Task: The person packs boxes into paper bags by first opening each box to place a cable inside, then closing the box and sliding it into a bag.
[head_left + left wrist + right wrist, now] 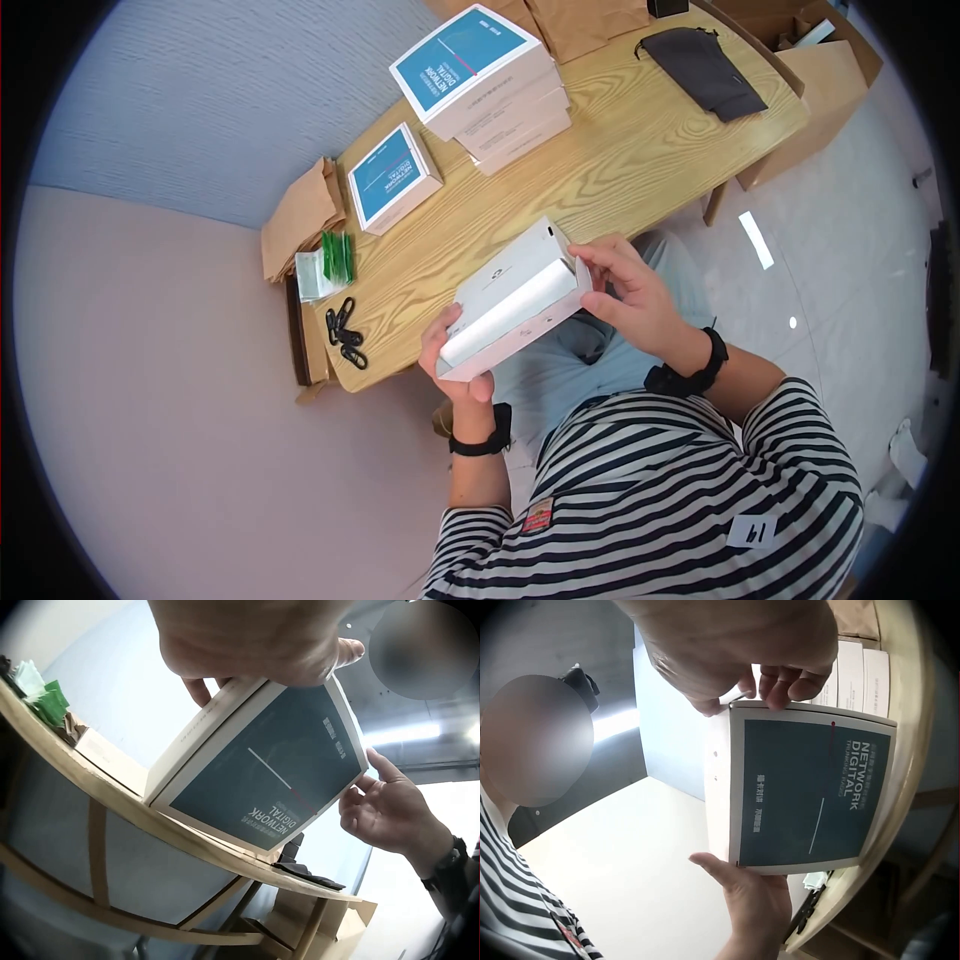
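Note:
A white cardboard box [505, 275] is tilted above the lap at the table's front edge, between both hands. Its face with a blue panel and "NETWORK DIGITAL" print [810, 787] shows in both wrist views. My left hand [455, 355] grips one end, with fingers on the far side and the thumb on the near side. My right hand [635, 300] pinches the opposite end at a corner, thumb and fingertips at the edge of the box. A narrow gap shows along that edge in the head view.
On the wooden table [620, 170] stand a stack of similar boxes [500, 100] and a single box [395, 180]. Green-and-clear packets [335, 260], black clips [345, 330] and brown paper bags [305, 220] lie at the left. A dark pouch [705, 70] rests at the right.

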Tool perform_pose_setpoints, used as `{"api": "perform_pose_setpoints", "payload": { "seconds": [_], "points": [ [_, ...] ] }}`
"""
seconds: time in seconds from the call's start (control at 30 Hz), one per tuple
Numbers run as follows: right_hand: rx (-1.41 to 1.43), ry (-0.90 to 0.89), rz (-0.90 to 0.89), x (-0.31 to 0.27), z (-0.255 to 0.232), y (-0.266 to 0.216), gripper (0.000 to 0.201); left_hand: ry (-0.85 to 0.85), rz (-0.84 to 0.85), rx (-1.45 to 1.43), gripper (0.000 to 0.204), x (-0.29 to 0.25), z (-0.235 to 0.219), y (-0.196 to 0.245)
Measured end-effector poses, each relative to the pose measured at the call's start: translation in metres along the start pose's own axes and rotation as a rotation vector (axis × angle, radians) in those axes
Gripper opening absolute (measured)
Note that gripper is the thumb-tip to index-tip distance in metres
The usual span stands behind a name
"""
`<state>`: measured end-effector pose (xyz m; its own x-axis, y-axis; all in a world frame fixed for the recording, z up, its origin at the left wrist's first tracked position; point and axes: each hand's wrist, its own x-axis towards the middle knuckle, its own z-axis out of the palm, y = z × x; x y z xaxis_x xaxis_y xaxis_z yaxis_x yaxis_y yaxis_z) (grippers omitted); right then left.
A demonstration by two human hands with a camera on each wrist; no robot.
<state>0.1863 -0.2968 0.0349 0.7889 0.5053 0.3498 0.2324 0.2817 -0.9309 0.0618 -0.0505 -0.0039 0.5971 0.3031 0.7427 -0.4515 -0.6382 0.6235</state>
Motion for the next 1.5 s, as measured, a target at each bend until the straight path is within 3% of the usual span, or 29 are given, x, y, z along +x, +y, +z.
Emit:
{"api": "perform_pose_setpoints", "payload": {
  "seconds": [0.17, 0.33, 0.77, 0.93, 1.17, 1.27, 1.5],
  "points": [
    [0.114, -0.058, -0.083, 0.001, -0.003, 0.007, 0.053, 0.031, -0.017, -0.099, 0.095, 0.005, 0.0, -0.002],
    [0.0, -0.156, -0.15, 0.002, -0.012, 0.008, 0.055, 0.028, -0.035, -0.071, 0.098, 0.007, 0.001, -0.003],
    [-0.06, -0.155, -0.224, 0.005, -0.014, 0.01, 0.057, 0.046, -0.103, -0.112, 0.1, 0.01, 0.006, 0.001],
    [-0.178, -0.238, -0.364, 0.007, -0.023, 0.009, 0.057, 0.04, -0.086, -0.098, 0.101, 0.01, 0.005, -0.001],
    [-0.118, -0.156, -0.3, 0.005, -0.016, 0.01, 0.054, 0.032, -0.07, -0.124, 0.101, 0.011, 0.006, -0.001],
    [-0.081, -0.134, -0.186, 0.003, -0.012, -0.001, 0.054, 0.03, -0.085, -0.119, 0.102, 0.011, 0.006, 0.001],
    [-0.191, -0.021, -0.153, 0.013, -0.005, -0.016, 0.054, 0.036, -0.095, -0.078, 0.085, 0.012, 0.006, 0.001]
  ]
}}
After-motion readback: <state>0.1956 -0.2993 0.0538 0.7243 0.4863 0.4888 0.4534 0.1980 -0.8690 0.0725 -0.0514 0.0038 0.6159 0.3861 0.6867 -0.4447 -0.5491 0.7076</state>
